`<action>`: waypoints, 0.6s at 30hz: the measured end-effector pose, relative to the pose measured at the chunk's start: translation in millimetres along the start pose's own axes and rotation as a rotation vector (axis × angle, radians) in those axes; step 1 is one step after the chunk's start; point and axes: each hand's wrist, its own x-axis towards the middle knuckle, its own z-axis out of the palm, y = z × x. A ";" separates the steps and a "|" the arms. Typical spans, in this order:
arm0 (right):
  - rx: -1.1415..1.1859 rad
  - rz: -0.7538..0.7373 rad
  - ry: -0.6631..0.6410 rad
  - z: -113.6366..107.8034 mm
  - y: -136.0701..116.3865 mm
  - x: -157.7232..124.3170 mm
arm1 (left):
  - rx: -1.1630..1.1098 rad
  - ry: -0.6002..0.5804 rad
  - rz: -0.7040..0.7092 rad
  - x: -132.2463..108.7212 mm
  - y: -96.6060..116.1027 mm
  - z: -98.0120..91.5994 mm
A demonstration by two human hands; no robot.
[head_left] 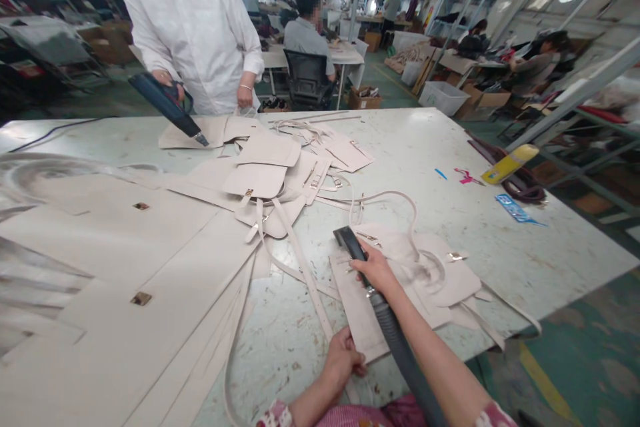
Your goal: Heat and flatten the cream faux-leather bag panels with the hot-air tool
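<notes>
My right hand (376, 271) is closed around a dark hose nozzle (350, 245), whose ribbed hose (400, 347) runs back along my forearm. The nozzle tip rests on a cream leather bag panel (360, 313) lying near the table's front edge. My left hand (344, 357) pinches the near corner of that same panel, fingers curled. A cream strap (305, 267) crosses the table just left of the panel.
Across the white worktable (450, 213) a person in a white shirt (195, 20) holds a dark heat gun (167, 108) over cream pieces. Large cream sheets (110, 293) cover the left. A yellow bottle (510, 163) and blue tool (515, 209) lie at right. Other workers sit beyond.
</notes>
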 end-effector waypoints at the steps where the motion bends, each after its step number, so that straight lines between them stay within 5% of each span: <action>1: 0.012 0.010 -0.017 -8.8 -0.2 -9.7 | 0.014 0.003 -0.007 -0.1 0.7 -0.8; 4: 0.038 0.059 -0.097 -23.8 5.9 -46.8 | 0.036 0.006 -0.026 3.7 9.4 -2.6; 7: 0.051 0.094 -0.151 -13.5 17.6 -68.6 | 0.012 0.085 0.008 17.0 24.7 -1.4; 12: 0.028 0.062 -0.063 22.5 28.2 -47.4 | 0.049 0.200 0.081 33.8 40.2 2.9; 15: 0.033 0.048 0.028 20.2 27.2 -40.5 | 0.044 0.212 0.076 19.8 31.6 -7.1; 18: 0.063 0.066 0.058 -7.2 32.5 -59.6 | 0.022 0.225 0.033 -4.6 16.0 -31.4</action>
